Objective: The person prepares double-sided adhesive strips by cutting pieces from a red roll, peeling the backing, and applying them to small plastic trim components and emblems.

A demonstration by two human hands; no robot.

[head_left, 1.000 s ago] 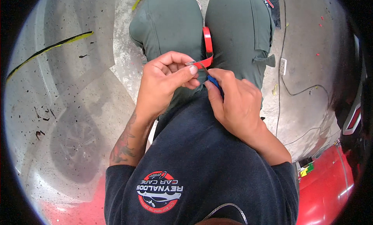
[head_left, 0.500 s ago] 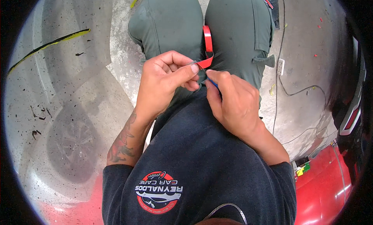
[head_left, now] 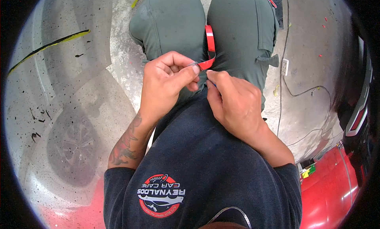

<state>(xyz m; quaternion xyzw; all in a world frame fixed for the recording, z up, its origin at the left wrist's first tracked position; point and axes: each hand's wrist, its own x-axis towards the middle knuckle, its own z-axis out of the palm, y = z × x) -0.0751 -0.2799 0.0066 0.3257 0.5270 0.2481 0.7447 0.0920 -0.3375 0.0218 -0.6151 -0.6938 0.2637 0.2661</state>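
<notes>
A strip of red-backed tape with a dark underside (head_left: 210, 39) hangs in a curl between my thighs. My left hand (head_left: 164, 78) pinches its near end between thumb and forefinger, the other fingers curled below. A small greyish piece shows at the left thumb tip; what it is I cannot make out. Close on the right, my right hand (head_left: 239, 96) is closed around a slim tool with a blue handle (head_left: 211, 82). The tool's thin dark tip points at the tape end by my left thumb. Most of the handle is hidden by the fingers.
A glossy panel with a black and yellow strip (head_left: 51, 47) lies at left. On the floor at right are a dark cable (head_left: 285, 35), a white power strip (head_left: 285, 67) and red scraps. A red glossy surface (head_left: 330, 189) and a dark car part (head_left: 358, 114) flank me.
My right hand has shifted slightly left and up, bringing the tool closer to the tape end. Less of the blue handle shows. My left hand keeps its pinch on the tape.
</notes>
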